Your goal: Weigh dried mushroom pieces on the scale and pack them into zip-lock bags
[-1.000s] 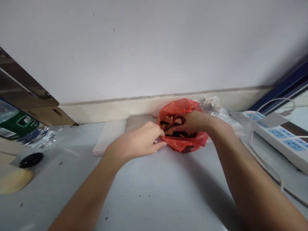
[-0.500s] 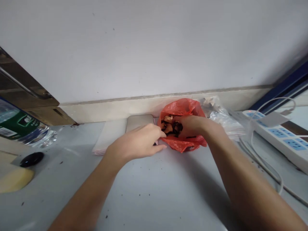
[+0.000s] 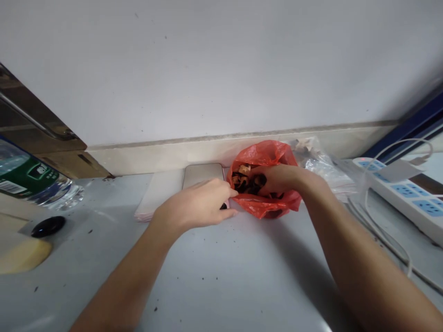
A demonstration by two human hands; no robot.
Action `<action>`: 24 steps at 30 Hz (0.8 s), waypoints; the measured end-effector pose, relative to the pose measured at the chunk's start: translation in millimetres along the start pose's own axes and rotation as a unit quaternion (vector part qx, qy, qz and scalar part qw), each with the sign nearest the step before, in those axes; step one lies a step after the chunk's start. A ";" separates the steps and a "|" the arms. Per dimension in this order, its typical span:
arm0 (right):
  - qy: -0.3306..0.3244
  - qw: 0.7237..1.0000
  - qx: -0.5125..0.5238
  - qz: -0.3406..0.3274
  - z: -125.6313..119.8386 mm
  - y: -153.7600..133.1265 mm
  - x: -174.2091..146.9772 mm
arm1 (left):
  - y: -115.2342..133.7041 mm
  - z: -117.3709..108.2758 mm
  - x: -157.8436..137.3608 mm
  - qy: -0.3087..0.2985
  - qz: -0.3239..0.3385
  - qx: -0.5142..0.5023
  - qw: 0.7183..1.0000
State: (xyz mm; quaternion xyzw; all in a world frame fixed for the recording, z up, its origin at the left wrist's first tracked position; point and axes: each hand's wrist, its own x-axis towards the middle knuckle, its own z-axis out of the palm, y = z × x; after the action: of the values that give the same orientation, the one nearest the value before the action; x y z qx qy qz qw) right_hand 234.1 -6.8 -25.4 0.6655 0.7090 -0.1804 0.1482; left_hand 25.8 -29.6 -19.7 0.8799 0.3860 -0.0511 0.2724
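A red plastic bag (image 3: 265,154) stands with its mouth spread, holding crumpled, dried-looking pieces (image 3: 245,183) in black and tan. My right hand (image 3: 278,179) reaches into it from the right, its fingers closed around dark pieces, with the fingertips largely hidden. At the bag's left rim, my left hand (image 3: 202,203) has bent fingers gripping the edge, and its thumb lies lower, beside the rim. Partly under that hand are a flat, light-coloured rounded-corner object (image 3: 202,172) and a stack of white paper sheets or tissues (image 3: 157,189).
Behind the red bag lies a clear plastic bag (image 3: 325,168). A white power strip (image 3: 403,196) and its cables (image 3: 380,240) occupy the right. To the left are a water bottle (image 3: 38,177), a black oval object (image 3: 48,227) and a yellowish piece (image 3: 31,256). A wall (image 3: 221,69) rises behind.
Inside the bag, the pieces have shifted around my right hand, with more dark ones showing where a tan one was. My left hand keeps its place at the rim.
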 end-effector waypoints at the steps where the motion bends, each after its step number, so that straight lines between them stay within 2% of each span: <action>1: -0.003 1.000 0.010 -0.001 -0.9 1.4 -1.2 | 0.0 -0.6 -0.7 0.003 -0.002 -0.001 1.000; 5: 0.020 0.998 0.061 -0.026 -5.1 7.5 -5.6 | -2.2 -2.7 -3.2 0.001 -0.003 -0.005 1.000; 14: 0.042 0.994 0.096 -0.032 -17.7 19.4 -10.5 | -11.8 -16.9 -17.3 0.008 0.018 -0.031 0.999; 18: 0.048 0.983 0.157 -0.086 -18.1 27.6 -10.5 | -16.0 -28.3 -29.7 0.022 -0.010 -0.024 0.999; 20: 0.029 0.974 0.196 -0.113 -19.0 29.6 -14.8 | -18.2 -33.7 -35.3 0.018 -0.024 -0.026 0.999; 24: -0.026 0.955 0.254 -0.150 -24.1 24.8 -31.5 | -24.4 -42.6 -44.0 0.000 -0.120 -0.013 0.993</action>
State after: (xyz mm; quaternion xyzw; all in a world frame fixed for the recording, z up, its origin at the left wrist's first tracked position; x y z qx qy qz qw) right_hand 261.8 -22.7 8.8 0.5622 0.7274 -0.3918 -0.0357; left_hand -27.2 -22.6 18.9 0.8236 0.4895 -0.0781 0.2755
